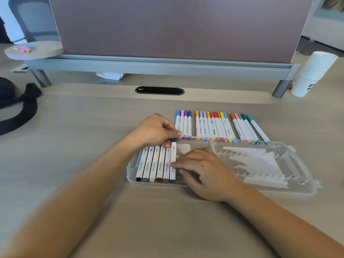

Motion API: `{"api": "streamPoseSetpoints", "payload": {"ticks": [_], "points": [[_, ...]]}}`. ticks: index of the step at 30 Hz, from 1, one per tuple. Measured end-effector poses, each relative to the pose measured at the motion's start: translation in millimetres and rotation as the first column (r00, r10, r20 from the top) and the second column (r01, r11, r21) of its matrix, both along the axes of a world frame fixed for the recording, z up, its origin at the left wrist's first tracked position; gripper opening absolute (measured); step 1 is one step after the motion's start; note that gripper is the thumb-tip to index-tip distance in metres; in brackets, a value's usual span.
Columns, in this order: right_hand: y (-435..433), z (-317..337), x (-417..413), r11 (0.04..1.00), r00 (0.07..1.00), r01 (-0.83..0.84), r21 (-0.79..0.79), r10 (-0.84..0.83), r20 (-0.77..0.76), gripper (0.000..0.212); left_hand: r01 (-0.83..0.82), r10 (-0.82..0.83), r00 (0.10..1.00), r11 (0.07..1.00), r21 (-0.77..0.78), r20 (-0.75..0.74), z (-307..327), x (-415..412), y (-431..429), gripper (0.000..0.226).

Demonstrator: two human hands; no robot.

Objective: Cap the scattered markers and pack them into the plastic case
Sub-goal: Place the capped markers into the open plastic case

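- Currently the clear plastic case (297,185) lies open and flat on the wooden desk (83,127), just in front of the person, with both halves side by side.
- Its left half holds five packed markers (152,164) touching side by side, with black, grey, cream, brown and red-brown ends toward the person. Their long axes run away from the person, leaning slightly right at the far end.
- Next to them on the right lies the blue marker (173,155), parallel to the row, with its dark blue cap pointing away.
- At the far end, the left hand (158,131) has its fingers curled and pinches the blue marker's cap between thumb and fingertips.
- Over the case, the right hand (204,170) has fairly straight fingers, and its fingertips rest on the blue marker's barrel near the printed word.
- Beyond the case, the loose markers (214,127) lie capped in three groups. Their near ends touch the case's far rim and they fan out to the right.
- Further off are a stack of paper cups (314,73) at the right, a black strap (18,112) at the left and a cable slot (159,90) in the desk.
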State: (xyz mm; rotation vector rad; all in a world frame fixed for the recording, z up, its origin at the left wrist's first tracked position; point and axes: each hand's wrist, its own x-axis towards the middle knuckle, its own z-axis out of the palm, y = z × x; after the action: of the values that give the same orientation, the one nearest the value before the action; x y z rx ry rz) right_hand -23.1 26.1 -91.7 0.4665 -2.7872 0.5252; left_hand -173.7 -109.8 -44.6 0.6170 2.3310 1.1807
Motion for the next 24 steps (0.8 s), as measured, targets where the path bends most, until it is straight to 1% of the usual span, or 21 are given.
{"api": "streamPoseSetpoints", "payload": {"ticks": [4,5,7,10,14,19,22,24], "points": [[1,-3,-1,1.0,0.999,0.013,-0.024,-0.012,0.036,0.036,0.011,-0.037,0.982,0.99,-0.14,-0.186,-5,-2,1,0.016],[1,-4,-1,1.0,0.999,0.011,-0.021,-0.01,0.033,0.036,0.014,-0.051,0.976,0.985,-0.17,-0.214,-4,-3,0,0.014],[1,-4,-2,1.0,1.0,0.008,-0.002,-0.008,0.028,0.036,0.015,-0.062,0.973,0.979,-0.205,-0.223,-3,-5,-1,0.005],[0,0,-2,1.0,0.997,0.013,0.002,-0.013,0.07,0.04,0.017,-0.066,0.972,0.976,-0.216,-0.224,-5,-7,-2,0.007],[1,3,-3,0.997,0.988,0.023,0.068,-0.034,0.151,0.051,0.023,-0.074,0.969,0.976,-0.216,-0.235,-7,-8,-1,0.009],[2,2,-2,0.998,0.986,0.031,0.052,-0.039,0.165,0.052,0.055,-0.114,0.96,0.972,-0.228,-0.257,-2,-12,-1,0.005],[2,0,-2,0.996,0.989,0.084,-0.01,-0.082,0.119,0.049,-0.006,-0.048,0.941,0.988,-0.157,-0.336,1,-19,12,0.01],[4,1,-1,0.984,0.985,0.152,-0.089,-0.144,0.093,0.049,-0.011,-0.054,0.923,0.986,-0.166,-0.38,1,-29,29,0.015]]}}
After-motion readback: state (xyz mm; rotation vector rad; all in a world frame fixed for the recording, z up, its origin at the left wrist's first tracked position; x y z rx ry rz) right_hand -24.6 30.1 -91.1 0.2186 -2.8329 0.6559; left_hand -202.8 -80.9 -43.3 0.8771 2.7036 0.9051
